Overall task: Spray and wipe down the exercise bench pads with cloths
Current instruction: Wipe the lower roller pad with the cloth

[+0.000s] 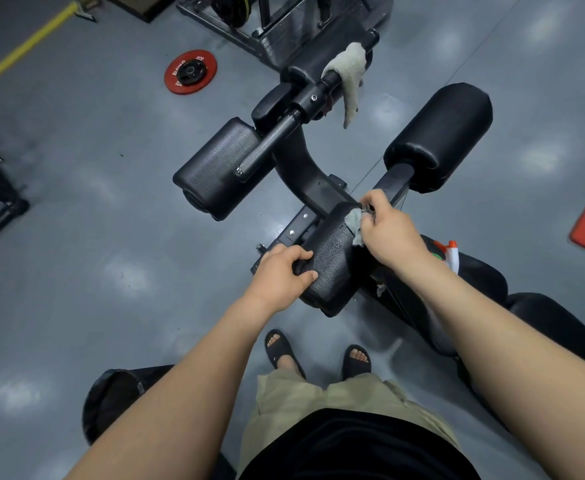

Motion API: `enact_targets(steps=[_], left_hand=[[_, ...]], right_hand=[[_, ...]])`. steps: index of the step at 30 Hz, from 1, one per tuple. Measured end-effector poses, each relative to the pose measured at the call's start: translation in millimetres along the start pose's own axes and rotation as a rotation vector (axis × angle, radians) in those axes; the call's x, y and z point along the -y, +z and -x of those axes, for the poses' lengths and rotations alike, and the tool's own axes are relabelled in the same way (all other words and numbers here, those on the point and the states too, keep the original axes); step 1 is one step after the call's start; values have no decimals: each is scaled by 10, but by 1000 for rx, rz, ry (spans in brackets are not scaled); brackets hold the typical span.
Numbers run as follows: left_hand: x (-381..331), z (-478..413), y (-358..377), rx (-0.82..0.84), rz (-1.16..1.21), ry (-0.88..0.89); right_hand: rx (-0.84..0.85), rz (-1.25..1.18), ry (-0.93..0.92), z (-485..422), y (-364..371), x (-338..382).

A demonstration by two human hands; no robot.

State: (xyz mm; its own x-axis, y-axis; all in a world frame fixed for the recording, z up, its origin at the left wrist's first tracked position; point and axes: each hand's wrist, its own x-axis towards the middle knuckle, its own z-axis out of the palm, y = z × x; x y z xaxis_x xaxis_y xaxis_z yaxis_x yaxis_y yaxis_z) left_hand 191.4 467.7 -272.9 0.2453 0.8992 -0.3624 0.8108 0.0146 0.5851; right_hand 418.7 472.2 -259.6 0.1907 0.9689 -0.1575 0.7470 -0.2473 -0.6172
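Fingers (299,254) of left hand (280,275) curled round black cylindrical vinyl roller pad (332,268). Right hand (389,230) pinches crumpled pale grey cloth (356,227) against it.

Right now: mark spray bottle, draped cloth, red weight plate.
spray bottle (452,258): head view, white neck.
draped cloth (350,65): head view, fold over the bar.
red weight plate (176,77): head view, red face.

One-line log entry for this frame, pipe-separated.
phase: wiping | left hand: grips near roller pad | right hand: holds cloth against pad end | spray bottle: on bench
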Motion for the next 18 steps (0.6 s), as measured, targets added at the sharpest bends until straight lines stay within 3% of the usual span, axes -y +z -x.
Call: enact_targets(steps=[9, 14, 18], left_hand=[[4, 48, 17, -12, 11, 21], [21, 51, 35, -14, 17, 25], [48, 41, 35, -15, 29, 27]], right_hand=[[-136, 20, -97, 95, 113, -132], [-163, -25, -49, -52, 91, -136], [-154, 29, -214, 210, 301, -43]])
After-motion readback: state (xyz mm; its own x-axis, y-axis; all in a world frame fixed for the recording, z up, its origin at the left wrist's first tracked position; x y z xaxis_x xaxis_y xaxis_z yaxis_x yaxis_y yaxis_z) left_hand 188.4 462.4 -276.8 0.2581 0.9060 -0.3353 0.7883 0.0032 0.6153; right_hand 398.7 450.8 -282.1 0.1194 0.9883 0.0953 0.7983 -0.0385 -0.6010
